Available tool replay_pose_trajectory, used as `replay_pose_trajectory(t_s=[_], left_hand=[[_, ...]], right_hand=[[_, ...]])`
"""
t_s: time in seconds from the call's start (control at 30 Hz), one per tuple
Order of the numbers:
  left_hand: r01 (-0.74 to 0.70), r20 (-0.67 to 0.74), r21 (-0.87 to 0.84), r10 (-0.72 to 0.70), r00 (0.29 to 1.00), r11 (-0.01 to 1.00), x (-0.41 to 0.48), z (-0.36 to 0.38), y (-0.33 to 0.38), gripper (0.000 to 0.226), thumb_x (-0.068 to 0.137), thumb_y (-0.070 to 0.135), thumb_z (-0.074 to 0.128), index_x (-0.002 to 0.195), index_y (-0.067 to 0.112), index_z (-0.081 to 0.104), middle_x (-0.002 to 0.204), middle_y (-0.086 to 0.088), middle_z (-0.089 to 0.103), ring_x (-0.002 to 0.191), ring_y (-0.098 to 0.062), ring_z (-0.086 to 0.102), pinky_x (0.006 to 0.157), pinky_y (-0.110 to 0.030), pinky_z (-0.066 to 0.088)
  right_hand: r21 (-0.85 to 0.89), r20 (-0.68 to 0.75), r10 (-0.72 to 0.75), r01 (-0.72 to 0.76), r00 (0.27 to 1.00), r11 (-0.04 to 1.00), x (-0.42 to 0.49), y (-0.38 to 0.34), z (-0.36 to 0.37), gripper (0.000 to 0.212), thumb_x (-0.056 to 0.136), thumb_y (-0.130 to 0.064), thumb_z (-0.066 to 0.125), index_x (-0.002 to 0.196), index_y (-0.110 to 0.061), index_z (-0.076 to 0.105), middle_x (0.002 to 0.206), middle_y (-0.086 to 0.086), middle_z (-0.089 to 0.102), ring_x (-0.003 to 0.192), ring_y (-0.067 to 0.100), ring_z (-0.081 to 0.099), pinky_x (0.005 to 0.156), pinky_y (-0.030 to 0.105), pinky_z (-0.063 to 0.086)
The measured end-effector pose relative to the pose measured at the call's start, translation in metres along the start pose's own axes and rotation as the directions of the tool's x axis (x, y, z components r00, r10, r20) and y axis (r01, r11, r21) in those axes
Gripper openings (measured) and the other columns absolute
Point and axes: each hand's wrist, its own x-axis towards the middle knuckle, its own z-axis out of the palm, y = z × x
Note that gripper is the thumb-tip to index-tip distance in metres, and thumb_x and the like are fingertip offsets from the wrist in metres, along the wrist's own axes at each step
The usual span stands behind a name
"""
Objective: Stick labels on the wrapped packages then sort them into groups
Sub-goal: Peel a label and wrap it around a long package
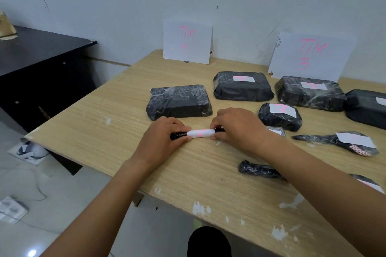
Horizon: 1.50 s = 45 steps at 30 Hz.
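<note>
Left hand [160, 139]: fingers curled round the slim package [178, 135] at its left end; fingertips hidden.
Right hand [236, 127]: thumb and fingers pinch the right end, mostly covering it.
Slim package: on the table [104, 123], just in front of the flat package [179, 101].
White label [200, 132]: wrapped round the middle; pink mark unreadable.
Small package [278, 131]: mostly hidden behind the right wrist.
Dark roll [257, 169]: one end under the right forearm.
Far-right package [367, 106]: cut off by the frame edge.

Wooden counter [104, 123] bearing black wrapped packages [179, 101], a slim labelled package [200, 132] at centre, and paper signs [188, 41] at the far edge.
</note>
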Motion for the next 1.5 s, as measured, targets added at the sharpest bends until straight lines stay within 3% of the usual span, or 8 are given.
replay_pose_trajectory(t_s=[0.4,0.6,0.73,0.83,0.93,1.1,1.23,1.5], left_hand=[[-0.105,-0.042,-0.014,0.104,0.994,0.994,0.001,0.013,0.017,0.027,0.081,0.037,0.07,0.105,0.026,0.072,0.095,0.013,0.06,0.086,-0.008,0.048,0.07,-0.028,0.046],[-0.172,-0.108,0.099,0.183,0.977,0.98,-0.001,0.015,0.018,0.026,0.082,0.03,0.07,0.107,0.024,0.072,0.088,0.007,0.055,0.077,-0.01,0.04,0.065,-0.024,0.032],[-0.126,-0.065,-0.017,0.124,0.99,0.992,-0.003,0.012,0.024,0.028,0.088,0.037,0.059,0.11,0.024,0.07,0.092,0.008,0.055,0.077,-0.005,0.046,0.065,-0.015,0.039],[-0.11,-0.037,-0.018,0.109,0.993,0.994,-0.003,0.009,0.024,0.028,0.087,0.033,0.062,0.112,0.022,0.07,0.095,0.007,0.056,0.08,-0.005,0.049,0.068,-0.016,0.041],[-0.046,-0.016,0.003,0.046,0.999,0.999,-0.002,0.003,0.017,0.031,0.084,0.029,0.068,0.113,0.02,0.069,0.093,0.007,0.055,0.08,-0.005,0.049,0.068,-0.016,0.041],[0.031,0.03,0.064,-0.033,0.999,0.997,-0.001,-0.007,0.008,0.032,0.084,0.035,0.068,0.115,0.024,0.068,0.095,0.011,0.052,0.086,-0.003,0.044,0.069,-0.011,0.032],[0.046,0.041,0.237,-0.058,0.997,0.97,-0.001,-0.01,0.013,0.033,0.087,0.04,0.062,0.118,0.032,0.064,0.114,0.011,0.056,0.107,-0.012,0.044,0.084,-0.027,0.029],[0.028,0.033,0.115,-0.032,0.999,0.993,0.001,-0.01,0.041,0.043,0.088,0.036,0.061,0.13,0.025,0.055,0.129,0.005,0.056,0.12,-0.014,0.046,0.096,-0.03,0.038]], right_hand=[[0.016,-0.109,-0.077,0.08,0.991,0.997,-0.003,-0.011,0.008,0.031,0.091,-0.041,0.057,0.117,-0.025,0.06,0.113,-0.005,0.058,0.102,0.017,0.053,0.076,0.028,0.037],[-0.045,-0.122,-0.07,0.065,0.99,0.997,-0.002,-0.017,0.016,0.029,0.096,-0.037,0.05,0.115,-0.021,0.064,0.111,0.0,0.055,0.104,0.018,0.048,0.073,0.029,0.035],[-0.125,-0.167,-0.082,0.062,0.982,0.99,-0.006,-0.021,0.023,0.013,0.075,-0.025,0.08,0.086,-0.022,0.075,0.08,-0.002,0.063,0.074,0.017,0.057,0.052,0.026,0.038],[-0.216,-0.157,-0.066,0.031,0.985,0.976,-0.004,-0.021,0.024,0.019,0.061,-0.024,0.088,0.072,-0.024,0.073,0.072,-0.004,0.062,0.066,0.016,0.056,0.05,0.025,0.037],[-0.241,-0.121,-0.057,0.026,0.991,0.97,-0.004,-0.022,0.021,0.008,0.082,-0.025,0.071,0.09,-0.025,0.071,0.089,-0.002,0.061,0.083,0.02,0.055,0.063,0.029,0.034],[-0.277,-0.106,-0.02,-0.01,0.994,0.961,0.001,-0.019,0.017,0.023,0.098,-0.027,0.045,0.108,-0.018,0.063,0.108,0.003,0.057,0.101,0.024,0.05,0.073,0.031,0.028],[-0.298,-0.044,0.02,-0.032,0.999,0.954,0.001,-0.02,0.013,0.025,0.099,-0.029,0.041,0.111,-0.016,0.06,0.109,0.004,0.057,0.103,0.024,0.048,0.077,0.031,0.031],[-0.234,-0.119,0.042,-0.069,0.992,0.97,-0.007,-0.022,-0.003,0.022,0.096,-0.026,0.049,0.113,-0.017,0.06,0.111,0.003,0.057,0.104,0.023,0.05,0.077,0.03,0.035]])
